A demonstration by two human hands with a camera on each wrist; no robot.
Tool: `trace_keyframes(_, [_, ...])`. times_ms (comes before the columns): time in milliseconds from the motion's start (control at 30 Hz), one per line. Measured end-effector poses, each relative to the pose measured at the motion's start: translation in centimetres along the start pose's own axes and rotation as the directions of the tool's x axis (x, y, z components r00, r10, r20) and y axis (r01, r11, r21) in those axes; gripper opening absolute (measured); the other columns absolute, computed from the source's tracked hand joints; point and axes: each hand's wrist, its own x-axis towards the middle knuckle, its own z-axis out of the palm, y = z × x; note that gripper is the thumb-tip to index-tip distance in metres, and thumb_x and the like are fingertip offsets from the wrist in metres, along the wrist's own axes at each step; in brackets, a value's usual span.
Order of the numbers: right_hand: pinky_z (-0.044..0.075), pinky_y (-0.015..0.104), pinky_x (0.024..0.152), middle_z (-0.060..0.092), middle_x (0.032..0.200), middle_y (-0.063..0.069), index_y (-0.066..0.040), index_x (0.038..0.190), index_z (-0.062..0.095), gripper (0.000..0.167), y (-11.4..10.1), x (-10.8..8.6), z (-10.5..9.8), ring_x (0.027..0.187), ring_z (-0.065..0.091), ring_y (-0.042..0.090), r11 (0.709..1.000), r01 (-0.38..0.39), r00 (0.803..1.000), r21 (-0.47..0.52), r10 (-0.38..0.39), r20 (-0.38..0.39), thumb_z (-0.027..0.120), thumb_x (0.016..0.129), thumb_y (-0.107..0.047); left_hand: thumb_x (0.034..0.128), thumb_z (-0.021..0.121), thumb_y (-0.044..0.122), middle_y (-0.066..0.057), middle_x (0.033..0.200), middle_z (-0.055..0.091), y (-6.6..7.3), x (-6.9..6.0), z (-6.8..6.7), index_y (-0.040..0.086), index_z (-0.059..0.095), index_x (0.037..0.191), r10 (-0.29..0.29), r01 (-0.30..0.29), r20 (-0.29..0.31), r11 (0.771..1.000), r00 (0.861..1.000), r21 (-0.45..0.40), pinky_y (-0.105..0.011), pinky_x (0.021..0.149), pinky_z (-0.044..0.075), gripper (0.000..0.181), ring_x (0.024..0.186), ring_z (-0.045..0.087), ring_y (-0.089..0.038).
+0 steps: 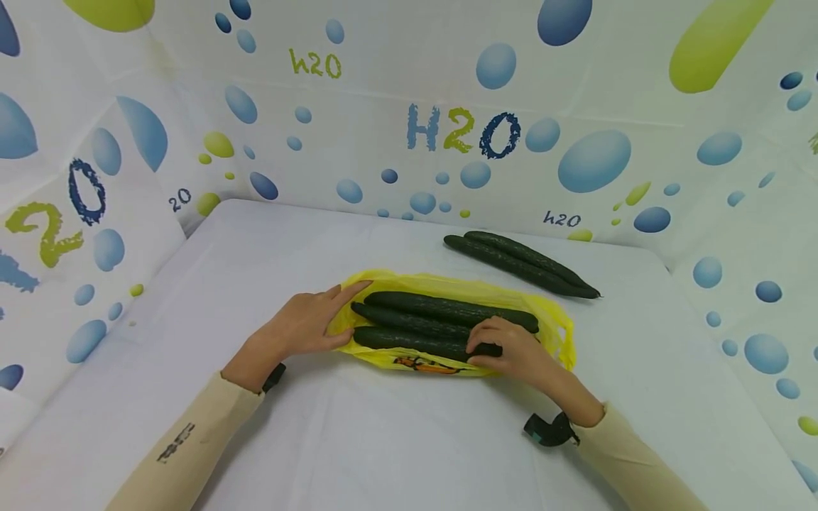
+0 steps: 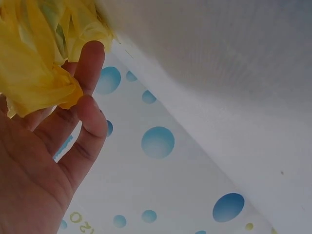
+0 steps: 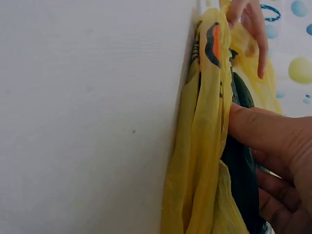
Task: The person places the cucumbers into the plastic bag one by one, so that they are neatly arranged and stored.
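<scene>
A yellow plastic bag (image 1: 552,312) lies on its side with its mouth facing up, and three dark green cucumbers (image 1: 418,304) lie lengthwise inside it. My left hand (image 1: 309,323) is at the bag's left end, thumb and fingers spread along the rim; in the left wrist view its fingers (image 2: 90,63) touch crumpled yellow plastic. Over the right part of the bag, my right hand (image 1: 508,348) holds the nearest cucumber (image 1: 409,342), its fingers curled over it. The right wrist view has the thumb (image 3: 253,124) between the bag's near wall and that cucumber (image 3: 241,180).
Two more cucumbers (image 1: 520,262) lie side by side behind the bag, to the right. A white cloth (image 1: 409,440) covers the table. Behind it hangs a white curtain (image 1: 383,92) with blue and green drops. The bag's handle loop (image 1: 565,341) lies at its right end.
</scene>
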Motion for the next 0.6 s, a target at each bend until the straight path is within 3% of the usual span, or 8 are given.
trace_keyframes(167, [0.053,0.031,0.075,0.065,0.098,0.004,-0.010,0.089,0.070,0.018,0.2,0.0,-0.1,0.090,0.061,0.019,0.998,0.025,1.000,0.053,-0.025,0.010,0.080,0.076,-0.004,0.0851,0.063,0.029,-0.008,0.090,0.059,0.0,0.0,0.1,0.014,0.032,0.150,0.001,-0.001,-0.002,1.000,1.000,0.002,-0.025,0.047,0.037,0.073,0.047,0.035,-0.009])
trace_keyframes(367, [0.052,0.027,0.069,0.066,0.096,0.003,-0.010,0.089,0.072,0.017,0.3,0.0,-0.5,0.088,0.061,0.018,0.994,0.040,0.999,0.099,-0.036,-0.038,0.078,0.077,0.000,0.0851,0.063,0.027,-0.010,0.091,0.059,0.0,-0.1,0.2,0.013,0.033,0.149,0.014,-0.014,-0.012,1.000,1.000,-0.007,-0.025,0.047,0.037,0.072,0.046,0.034,-0.009])
trace_keyframes(600, [0.048,0.023,0.061,0.068,0.094,0.002,-0.007,0.095,0.072,0.020,0.5,0.1,-1.4,0.071,0.056,0.010,0.993,0.036,0.997,0.116,-0.027,-0.071,0.075,0.078,0.003,0.0847,0.064,0.027,-0.007,0.086,0.056,0.0,-0.1,0.1,0.012,0.034,0.148,0.022,-0.022,-0.018,1.000,1.000,0.000,-0.025,0.046,0.036,0.072,0.046,0.034,-0.009])
